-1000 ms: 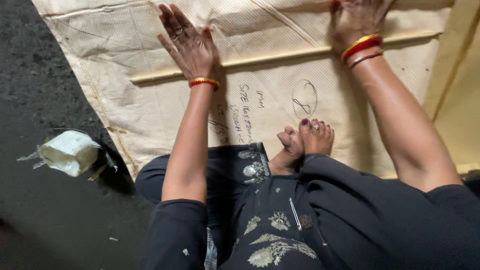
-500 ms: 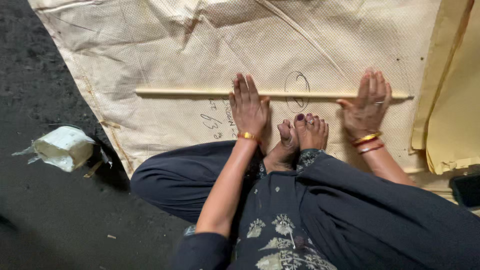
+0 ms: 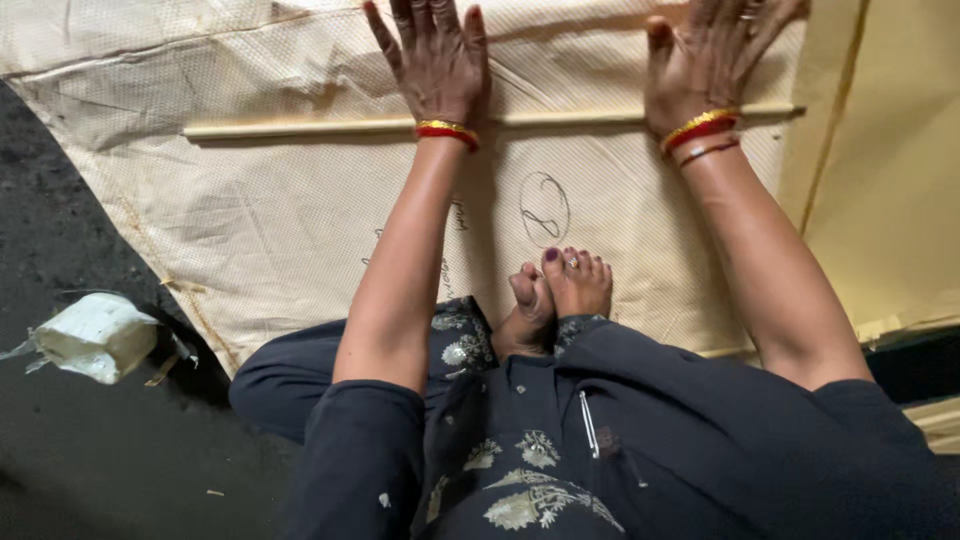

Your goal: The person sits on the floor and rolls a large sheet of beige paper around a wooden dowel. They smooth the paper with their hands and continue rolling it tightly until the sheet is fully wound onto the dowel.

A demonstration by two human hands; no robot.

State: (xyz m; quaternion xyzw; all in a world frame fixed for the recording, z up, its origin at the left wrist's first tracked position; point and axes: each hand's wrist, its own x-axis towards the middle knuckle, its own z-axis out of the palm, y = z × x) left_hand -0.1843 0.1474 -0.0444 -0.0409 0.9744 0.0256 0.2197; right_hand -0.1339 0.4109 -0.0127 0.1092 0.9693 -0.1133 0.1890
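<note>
Now left hand (image 3: 437,62) and right hand (image 3: 705,60), flat and spread, rolled stick (image 3: 330,127) farther from feet (image 3: 560,285).

A crumpled whitish bundle (image 3: 98,335), something like a wrapped packet, is lying on the dark rough ground (image 3: 70,450) at the left, with thin scraps trailing from it and a small pale fleck sitting on the ground below it. A yellowish sheet (image 3: 890,210) is lying at the right, its thin darker stripe running down along its near edge. The person's crossed bare feet (image 3: 560,290) are resting near the middle, toenails painted dark, a ring showing on one toe. Dark clothing (image 3: 560,440) with pale leaf motifs is filling the bottom of the view
</note>
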